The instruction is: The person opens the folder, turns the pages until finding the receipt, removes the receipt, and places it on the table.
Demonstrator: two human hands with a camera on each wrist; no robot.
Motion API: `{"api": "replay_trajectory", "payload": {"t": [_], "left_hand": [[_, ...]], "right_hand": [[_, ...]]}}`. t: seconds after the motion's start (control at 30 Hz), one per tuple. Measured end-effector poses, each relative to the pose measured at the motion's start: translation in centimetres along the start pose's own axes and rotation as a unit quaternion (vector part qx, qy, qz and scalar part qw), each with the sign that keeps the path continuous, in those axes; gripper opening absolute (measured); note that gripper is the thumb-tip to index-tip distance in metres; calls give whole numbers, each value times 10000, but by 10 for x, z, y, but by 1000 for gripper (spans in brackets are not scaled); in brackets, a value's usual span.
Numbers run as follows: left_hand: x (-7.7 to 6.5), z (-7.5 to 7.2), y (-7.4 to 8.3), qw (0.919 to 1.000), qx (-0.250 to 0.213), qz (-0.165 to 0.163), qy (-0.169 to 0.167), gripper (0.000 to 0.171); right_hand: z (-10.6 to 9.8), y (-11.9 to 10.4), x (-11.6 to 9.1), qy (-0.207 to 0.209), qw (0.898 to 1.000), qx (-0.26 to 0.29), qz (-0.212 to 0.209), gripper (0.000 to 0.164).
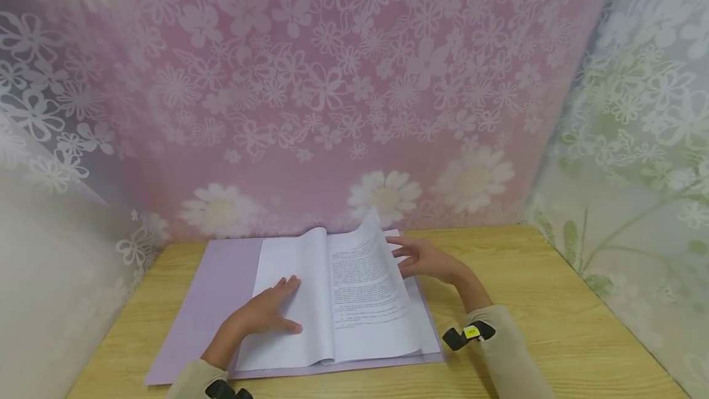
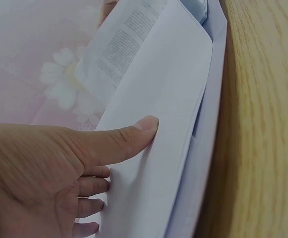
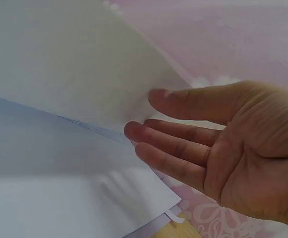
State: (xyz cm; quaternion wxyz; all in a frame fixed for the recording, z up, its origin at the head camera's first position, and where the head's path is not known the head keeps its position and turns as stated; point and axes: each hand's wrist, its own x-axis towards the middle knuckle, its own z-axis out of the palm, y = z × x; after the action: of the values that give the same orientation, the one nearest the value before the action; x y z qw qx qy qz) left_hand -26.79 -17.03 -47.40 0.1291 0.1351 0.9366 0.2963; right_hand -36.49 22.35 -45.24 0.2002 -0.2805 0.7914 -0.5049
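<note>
An open purple folder point(image 1: 221, 300) lies on the wooden table with a stack of white pages in it. On the left, my left hand point(image 1: 268, 310) rests on a blank page point(image 1: 266, 343), thumb apart from the fingers. My right hand point(image 1: 426, 260) is at the right edge of a lifted printed page point(image 1: 365, 288), whose upper corner stands up. In the right wrist view, the thumb touches the pale underside of the raised sheet point(image 3: 69, 54). The right fingers point(image 3: 173, 166) extend fairly straight below its edge; whether any finger is behind it is hidden.
Wood tabletop point(image 1: 532, 300) extends right of the folder. A pink floral backdrop point(image 1: 310, 109) rises directly behind the folder, with pale floral panels at left and right. Dark bands with small devices are on both sleeves point(image 1: 512, 343).
</note>
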Motion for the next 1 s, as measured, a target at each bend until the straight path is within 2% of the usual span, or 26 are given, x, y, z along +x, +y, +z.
{"api": "replay_trajectory", "payload": {"t": [0.1,0.23,0.4,0.63,1.0], "left_hand": [[-2,-1,1,10000,-42,-70,-16,104],[-3,-2,1,9999,-47,-84,-62,104],[-2,-5,1,10000,56,55,57,104],[-7,-2,2,9998,-120,-134,-13,103],[-2,-3,0,9999,-137,-5,-39,104]], "right_hand": [[6,-2,2,-382,9992,100,-8,90],[12,-6,5,-757,9970,-120,-104,97],[20,-11,11,-833,9948,-500,-294,102],[31,-14,10,-1164,9903,-624,-440,111],[40,-24,10,-1136,9877,-932,-543,110]]}}
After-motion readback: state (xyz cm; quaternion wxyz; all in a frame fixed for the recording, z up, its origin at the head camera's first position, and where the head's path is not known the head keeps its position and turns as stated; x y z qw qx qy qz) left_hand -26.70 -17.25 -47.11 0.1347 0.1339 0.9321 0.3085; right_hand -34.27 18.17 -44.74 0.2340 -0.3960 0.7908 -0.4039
